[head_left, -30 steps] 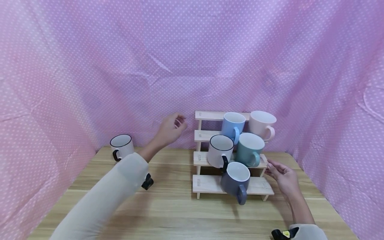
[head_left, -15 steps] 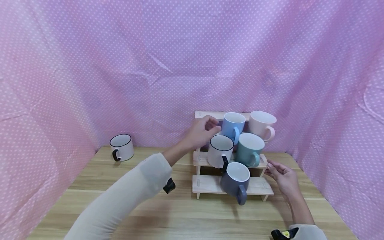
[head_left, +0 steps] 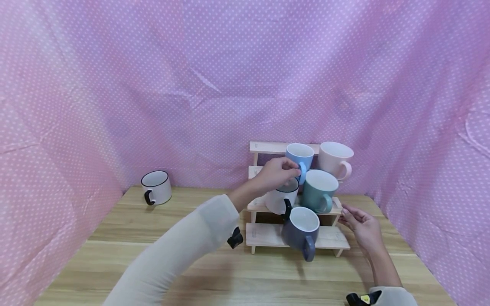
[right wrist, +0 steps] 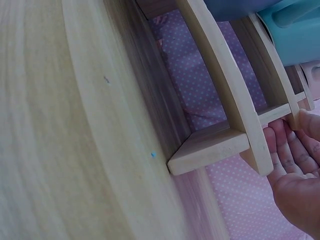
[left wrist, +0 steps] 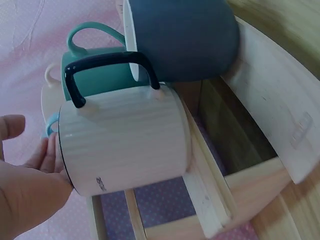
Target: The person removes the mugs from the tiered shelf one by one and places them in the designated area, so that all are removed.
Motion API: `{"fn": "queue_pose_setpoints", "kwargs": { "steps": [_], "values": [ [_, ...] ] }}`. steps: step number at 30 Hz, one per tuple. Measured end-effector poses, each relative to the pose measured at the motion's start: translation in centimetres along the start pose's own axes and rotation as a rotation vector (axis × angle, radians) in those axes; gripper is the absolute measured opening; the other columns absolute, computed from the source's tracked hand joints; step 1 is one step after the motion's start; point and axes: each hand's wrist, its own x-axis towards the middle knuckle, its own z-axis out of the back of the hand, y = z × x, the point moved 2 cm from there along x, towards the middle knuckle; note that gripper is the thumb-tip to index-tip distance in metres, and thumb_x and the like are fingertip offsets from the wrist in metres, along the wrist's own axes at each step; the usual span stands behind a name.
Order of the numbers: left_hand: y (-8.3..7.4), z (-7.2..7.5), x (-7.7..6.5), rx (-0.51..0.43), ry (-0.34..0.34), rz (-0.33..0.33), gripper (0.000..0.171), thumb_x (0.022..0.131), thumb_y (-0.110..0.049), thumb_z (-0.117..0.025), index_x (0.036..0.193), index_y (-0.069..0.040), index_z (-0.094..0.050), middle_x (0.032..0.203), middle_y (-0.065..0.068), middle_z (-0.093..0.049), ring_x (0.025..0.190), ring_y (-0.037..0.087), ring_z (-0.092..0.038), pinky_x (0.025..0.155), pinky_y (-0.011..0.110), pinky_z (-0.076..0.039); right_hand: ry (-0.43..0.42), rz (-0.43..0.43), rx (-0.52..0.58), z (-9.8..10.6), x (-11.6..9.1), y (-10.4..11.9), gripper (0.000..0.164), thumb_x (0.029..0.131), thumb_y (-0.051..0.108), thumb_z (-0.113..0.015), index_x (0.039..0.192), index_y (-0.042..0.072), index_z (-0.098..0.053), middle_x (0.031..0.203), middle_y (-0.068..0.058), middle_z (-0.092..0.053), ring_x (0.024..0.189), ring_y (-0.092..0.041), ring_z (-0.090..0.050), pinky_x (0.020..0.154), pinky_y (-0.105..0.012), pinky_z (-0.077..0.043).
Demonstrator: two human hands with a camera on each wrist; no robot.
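A blue mug (head_left: 294, 153) stands on an upper step of the tiered wooden rack (head_left: 266, 231), its handle facing front. My left hand (head_left: 277, 173) reaches over the white black-rimmed mug (head_left: 277, 202) to that handle. The left wrist view shows the thumb (left wrist: 12, 127) apart from the fingers, whose tips are beside the blue handle (left wrist: 52, 122); whether they touch it I cannot tell. At the rack's right side, my right hand (head_left: 365, 229) pinches the end of a shelf, thumb on one side and fingers behind (right wrist: 282, 145).
The rack also holds a pale pink mug (head_left: 333, 159), a teal mug (head_left: 317, 195) and a dark grey-blue mug (head_left: 300, 233) on the lowest step. Another white mug with a black handle (head_left: 158, 191) stands at the table's back left. Pink dotted cloth (head_left: 229, 85) surrounds the table (head_left: 214, 272).
My left hand has moved right, from left of the rack to the blue mug's handle. The right hand has stayed at the rack's side, and the mugs have not moved.
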Motion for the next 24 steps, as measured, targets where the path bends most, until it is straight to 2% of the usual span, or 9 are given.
{"fn": "queue_pose_setpoints", "kwargs": {
  "steps": [4,11,17,21,24],
  "values": [
    [-0.3,-0.2,0.6,-0.059,0.032,0.074,0.029,0.103,-0.029,-0.063,0.121,-0.007,-0.069,0.108,0.003,-0.069,0.094,0.016,-0.068,0.089,0.034,-0.059,-0.002,0.001,0.003,0.0,0.0,0.0,0.030,0.099,0.009,-0.067,0.126,-0.004,-0.068,0.102,0.012,-0.075,0.083,-0.011,-0.074,0.082,-0.024,-0.060],
    [-0.7,-0.5,1.3,-0.153,0.051,0.143,0.028,0.103,-0.025,-0.063,0.116,-0.001,-0.070,0.106,0.004,-0.070,0.096,0.019,-0.068,0.090,0.035,-0.059,-0.009,-0.007,-0.008,0.0,0.0,0.0,0.030,0.099,0.011,-0.068,0.126,-0.003,-0.068,0.104,0.013,-0.074,0.084,-0.010,-0.074,0.084,-0.026,-0.060],
    [-0.9,-1.2,1.7,-0.241,-0.008,0.212,0.026,0.102,-0.021,-0.065,0.114,0.001,-0.070,0.103,0.006,-0.068,0.095,0.019,-0.067,0.098,0.039,-0.056,-0.006,-0.008,-0.021,0.1,0.0,-0.1,0.024,0.099,0.012,-0.069,0.121,0.004,-0.072,0.106,0.014,-0.074,0.084,-0.010,-0.074,0.086,-0.028,-0.060],
    [-1.0,-1.6,1.7,-0.277,-0.059,0.251,0.022,0.100,-0.019,-0.067,0.111,0.000,-0.071,0.103,0.007,-0.067,0.094,0.021,-0.067,0.107,0.047,-0.048,-0.007,-0.006,-0.027,0.1,0.0,-0.1,0.028,0.099,0.014,-0.069,0.124,0.001,-0.070,0.107,0.014,-0.074,0.084,-0.011,-0.074,0.086,-0.029,-0.060],
    [-1.1,-1.9,1.6,-0.311,-0.081,0.267,0.020,0.099,-0.018,-0.068,0.109,0.000,-0.071,0.104,0.008,-0.067,0.095,0.022,-0.068,0.108,0.049,-0.045,-0.010,-0.007,-0.022,0.1,0.0,-0.1,0.033,0.098,0.014,-0.070,0.126,-0.004,-0.068,0.107,0.013,-0.074,0.084,-0.012,-0.074,0.086,-0.030,-0.060]
  ]
}}
